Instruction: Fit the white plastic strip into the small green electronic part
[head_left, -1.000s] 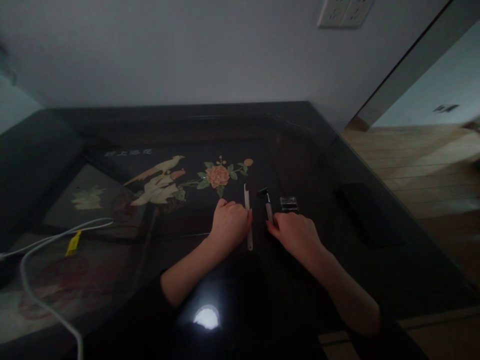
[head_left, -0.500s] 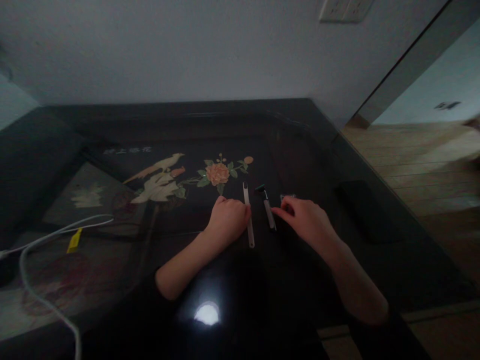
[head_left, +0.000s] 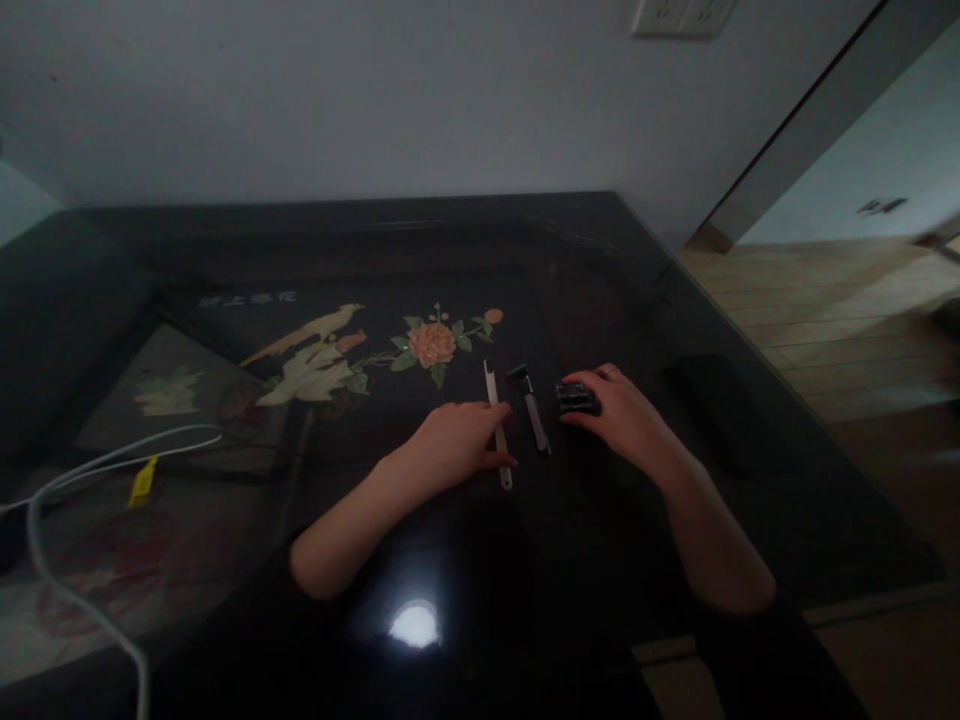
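Observation:
On the dark glossy table, a slim white stick with a dark mark at its far end lies lengthwise. My left hand is over its middle, fingers and thumb apart on either side; whether they touch it I cannot tell. Just right of the stick lies a razor with a grey and black handle and a greenish head, untouched. My right hand has thumb and fingers around a small, shiny dark box right of the razor. Its far side is hidden by the fingers.
A flat black object lies on the right of the table. White cable with a yellow tag runs along the left. A wall with a socket stands behind; wooden floor lies beyond the right edge.
My left hand has opened from a closed posture beside the stick. My right hand's fingers have shifted away from the razor and spread around the small dark box, which now shows more.

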